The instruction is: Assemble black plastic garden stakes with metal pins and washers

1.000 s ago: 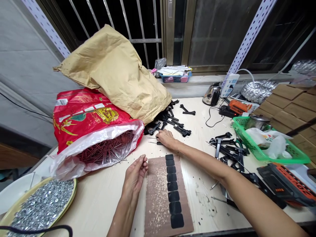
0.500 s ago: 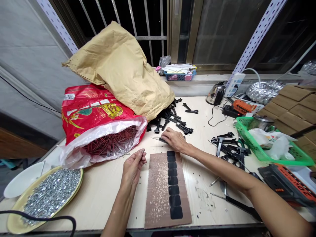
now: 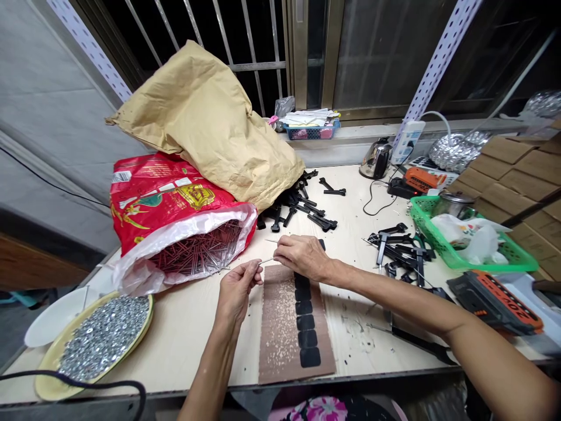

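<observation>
My left hand (image 3: 236, 287) pinches a thin metal pin (image 3: 265, 261) that points right. The fingertips of my right hand (image 3: 304, 256) are closed at the pin's other end. A slim pointed tool lies by my right hand; its metal tip (image 3: 271, 240) shows to the left and the dark handle (image 3: 322, 244) behind. Whether my palm touches the tool I cannot tell. Below my hands is a brown cardboard sheet (image 3: 280, 351) with a column of black rounded-square pads (image 3: 307, 321) and pale specks. My right hand covers its upper edge.
On the left are a red bag (image 3: 170, 187) of thin rods and a yellow bowl (image 3: 149, 321) of small metal pieces. A paper sack (image 3: 210, 123) leans behind, beside black plastic parts (image 3: 322, 222). More parts (image 3: 401, 251), a green basket (image 3: 477, 266) and a battery pack (image 3: 495, 304) are right.
My right hand has come left and down from over the pointed tool to my left hand. The pin now shows between their fingertips. The whole view has shifted slightly.
</observation>
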Available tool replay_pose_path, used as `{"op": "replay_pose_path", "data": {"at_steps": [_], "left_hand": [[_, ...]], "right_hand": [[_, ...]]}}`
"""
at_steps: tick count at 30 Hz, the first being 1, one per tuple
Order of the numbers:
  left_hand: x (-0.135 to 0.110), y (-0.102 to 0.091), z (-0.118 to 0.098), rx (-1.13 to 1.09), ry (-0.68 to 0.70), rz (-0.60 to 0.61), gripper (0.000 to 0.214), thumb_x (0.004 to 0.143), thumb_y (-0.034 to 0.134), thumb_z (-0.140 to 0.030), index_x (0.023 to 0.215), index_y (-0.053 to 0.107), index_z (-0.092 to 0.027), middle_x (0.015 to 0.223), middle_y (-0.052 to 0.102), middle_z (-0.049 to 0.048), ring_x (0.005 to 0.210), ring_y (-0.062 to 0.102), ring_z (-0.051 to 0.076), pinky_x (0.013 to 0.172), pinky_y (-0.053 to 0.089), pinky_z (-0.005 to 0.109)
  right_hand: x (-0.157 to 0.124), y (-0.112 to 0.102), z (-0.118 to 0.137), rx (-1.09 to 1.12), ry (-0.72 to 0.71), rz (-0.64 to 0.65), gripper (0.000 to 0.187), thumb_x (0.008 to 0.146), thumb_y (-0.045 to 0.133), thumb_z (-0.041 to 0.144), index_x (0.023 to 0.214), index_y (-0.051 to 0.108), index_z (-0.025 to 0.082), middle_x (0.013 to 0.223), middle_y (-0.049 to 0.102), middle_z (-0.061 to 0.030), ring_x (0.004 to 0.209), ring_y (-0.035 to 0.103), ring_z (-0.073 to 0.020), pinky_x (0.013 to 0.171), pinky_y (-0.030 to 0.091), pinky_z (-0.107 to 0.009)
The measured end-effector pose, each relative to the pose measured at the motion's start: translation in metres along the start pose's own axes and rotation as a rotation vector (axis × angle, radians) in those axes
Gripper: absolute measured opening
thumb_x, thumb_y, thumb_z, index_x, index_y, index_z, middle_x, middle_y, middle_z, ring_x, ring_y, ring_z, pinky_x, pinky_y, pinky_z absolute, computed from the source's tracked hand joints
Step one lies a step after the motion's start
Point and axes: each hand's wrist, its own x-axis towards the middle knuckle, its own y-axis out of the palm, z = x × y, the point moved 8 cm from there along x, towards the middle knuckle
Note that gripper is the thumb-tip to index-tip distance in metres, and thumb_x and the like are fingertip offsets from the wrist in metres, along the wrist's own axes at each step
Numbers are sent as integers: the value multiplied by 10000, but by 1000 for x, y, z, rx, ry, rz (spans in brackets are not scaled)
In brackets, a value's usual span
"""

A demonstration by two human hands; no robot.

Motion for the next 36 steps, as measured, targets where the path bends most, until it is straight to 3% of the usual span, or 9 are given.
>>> {"op": "replay_pose_path", "data": {"at_steps": [8,11,15,21,26,36], "left_hand": [[-2,3,2,90,41,36,358,579,800,-381,778,698,-102,640,626,4,516,498,72,541,420,213],[-4,3,0,231,107,44,312,657,749,-398,782,692,-118,622,612,-8,528,503,81,565,416,218],[-7,5,-3,420,186,49,280,734,683,-408,757,681,-129,582,594,-17,537,509,91,604,414,224],[-9,14,-3,372,238,18,279,741,670,-401,820,685,-134,595,589,-27,533,494,92,587,413,223],[-11,17,-1,353,269,-9,276,734,674,-389,828,693,-130,567,568,-34,545,495,93,593,413,215],[-9,21,7,403,165,89,294,716,677,-420,731,664,-127,542,567,-27,498,482,97,577,409,229]], "right_hand": [[-14,-3,18,-225,-128,-78,203,958,417,207,848,587,192,840,585,-19,742,463,-142,585,254,-278],[-20,-3,22,-240,-169,-63,199,964,395,190,876,572,194,822,579,-20,727,453,-147,577,241,-275],[-24,2,14,-181,-88,-60,236,971,393,238,830,575,187,802,578,-18,719,468,-141,576,255,-268],[-31,10,12,-63,72,-56,195,965,400,232,939,591,203,835,591,-4,749,513,-131,609,305,-264],[-37,10,5,133,286,-8,181,958,429,291,1008,585,215,942,589,-2,758,546,-107,582,325,-233],[-40,10,13,-32,174,-55,232,959,422,268,867,613,172,817,591,-28,743,538,-124,619,332,-248]]}}
